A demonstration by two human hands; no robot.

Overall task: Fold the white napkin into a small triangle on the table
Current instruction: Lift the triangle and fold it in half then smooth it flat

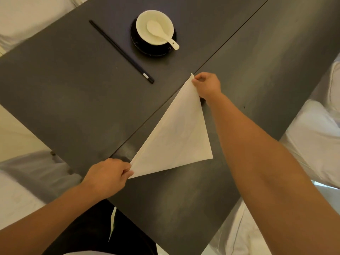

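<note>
The white napkin [176, 137] lies as a large folded triangle on the dark table [73, 100]. Its long edge runs along a seam in the tabletop. My left hand [108, 175] pinches the near corner of the napkin at the table's front edge. My right hand [207, 85] pinches the far corner between thumb and fingers, lifted slightly off the surface. The third corner points right and rests flat on the table.
A white bowl [145, 19] with a white spoon [161, 33] in it sits on a black saucer [136, 42] at the far side. Black chopsticks [121, 51] lie diagonally to its left. White-covered chairs [312, 137] flank the table.
</note>
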